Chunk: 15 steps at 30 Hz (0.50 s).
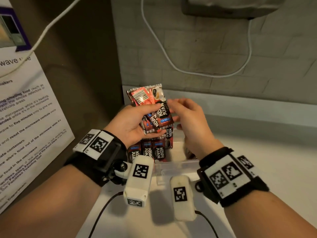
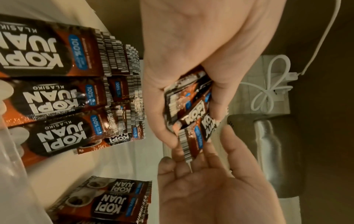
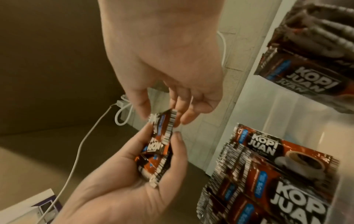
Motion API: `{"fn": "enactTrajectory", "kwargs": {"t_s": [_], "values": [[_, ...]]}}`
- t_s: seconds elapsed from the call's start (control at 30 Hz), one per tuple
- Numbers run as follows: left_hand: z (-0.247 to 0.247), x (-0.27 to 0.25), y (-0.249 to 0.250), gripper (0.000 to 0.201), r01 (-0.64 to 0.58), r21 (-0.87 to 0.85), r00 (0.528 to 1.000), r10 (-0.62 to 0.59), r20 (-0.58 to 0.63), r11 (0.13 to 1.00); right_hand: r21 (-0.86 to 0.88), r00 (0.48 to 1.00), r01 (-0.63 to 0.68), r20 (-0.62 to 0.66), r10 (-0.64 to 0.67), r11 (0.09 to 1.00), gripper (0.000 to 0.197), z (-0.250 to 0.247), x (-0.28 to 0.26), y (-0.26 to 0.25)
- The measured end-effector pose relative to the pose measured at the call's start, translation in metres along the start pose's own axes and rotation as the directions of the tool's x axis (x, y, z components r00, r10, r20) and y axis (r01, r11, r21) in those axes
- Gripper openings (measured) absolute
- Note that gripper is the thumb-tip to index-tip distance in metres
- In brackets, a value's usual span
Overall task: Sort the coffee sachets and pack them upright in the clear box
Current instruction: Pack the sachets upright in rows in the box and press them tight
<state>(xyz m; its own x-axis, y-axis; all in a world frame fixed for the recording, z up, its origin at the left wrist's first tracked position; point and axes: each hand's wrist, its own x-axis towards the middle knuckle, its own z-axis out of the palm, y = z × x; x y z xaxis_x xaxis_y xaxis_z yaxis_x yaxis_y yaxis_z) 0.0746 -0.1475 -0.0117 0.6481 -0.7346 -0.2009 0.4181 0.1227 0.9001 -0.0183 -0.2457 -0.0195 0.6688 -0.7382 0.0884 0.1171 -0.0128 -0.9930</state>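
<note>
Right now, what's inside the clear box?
The clear box holds Kopi Juan sachets standing upright in rows at its left side, and a darker bunch at the right. The left hand and right hand cover the back part.

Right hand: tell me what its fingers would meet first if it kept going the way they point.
Most likely the bunch of sachets held in the left hand; the right hand reaches toward its edge, fingertips at or almost touching it.
</note>
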Motion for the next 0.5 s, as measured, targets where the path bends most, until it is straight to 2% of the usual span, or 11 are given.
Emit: {"fn": "enactTrajectory", "kwargs": {"t_s": [0.03, 0.1, 0.2, 0.23, 0.3, 0.37, 0.4, 0.47, 0.5], "values": [[0.001, -0.001, 0.0, 0.013, -0.005, 0.017, 1.0, 0.005, 0.004, 1.0, -0.011, 0.998, 0.001, 0.059, 0.0, 1.0, 0.023, -0.003, -0.003, -0.005], [0.003, -0.001, -0.001, 0.018, -0.005, 0.03, 1.0, 0.005, 0.016, 1.0, -0.044, 0.995, 0.034, 0.098, -0.029, 0.998, 0.029, -0.006, -0.008, -0.01], [0.002, -0.002, 0.0, 0.014, 0.014, 0.016, 0.999, -0.015, 0.04, 1.0, 0.041, 0.997, 0.067, 0.021, -0.068, 0.997, 0.021, -0.008, -0.008, -0.008], [0.001, -0.002, 0.002, 0.01, 0.022, 0.009, 0.999, -0.023, 0.037, 1.0, 0.087, 0.997, 0.076, -0.025, -0.074, 0.993, 0.022, -0.01, -0.006, -0.008], [-0.002, -0.002, 0.004, 0.014, 0.028, -0.017, 1.0, -0.028, -0.002, 0.999, 0.101, 0.99, 0.118, -0.088, -0.109, 0.988, 0.027, -0.014, -0.002, -0.01], [-0.007, 0.0, 0.008, 0.016, 0.007, -0.034, 0.999, -0.009, -0.044, 0.999, -0.033, 0.982, 0.171, -0.08, -0.173, 0.985, 0.032, -0.02, 0.002, -0.013], [-0.009, 0.0, 0.009, 0.015, -0.013, -0.022, 0.998, 0.011, -0.056, 1.0, -0.164, 0.975, 0.205, -0.049, -0.215, 0.965, 0.034, -0.023, 0.003, -0.015], [-0.012, 0.001, 0.011, 0.011, -0.059, 0.027, 0.995, 0.061, -0.08, 0.998, -0.443, 0.961, 0.268, 0.062, -0.27, 0.855, 0.046, -0.028, 0.005, -0.021], [-0.013, 0.001, 0.011, 0.01, -0.077, 0.05, 0.993, 0.081, -0.084, 0.996, -0.524, 0.958, 0.282, 0.107, -0.266, 0.804, 0.057, -0.029, 0.005, -0.023]]}}
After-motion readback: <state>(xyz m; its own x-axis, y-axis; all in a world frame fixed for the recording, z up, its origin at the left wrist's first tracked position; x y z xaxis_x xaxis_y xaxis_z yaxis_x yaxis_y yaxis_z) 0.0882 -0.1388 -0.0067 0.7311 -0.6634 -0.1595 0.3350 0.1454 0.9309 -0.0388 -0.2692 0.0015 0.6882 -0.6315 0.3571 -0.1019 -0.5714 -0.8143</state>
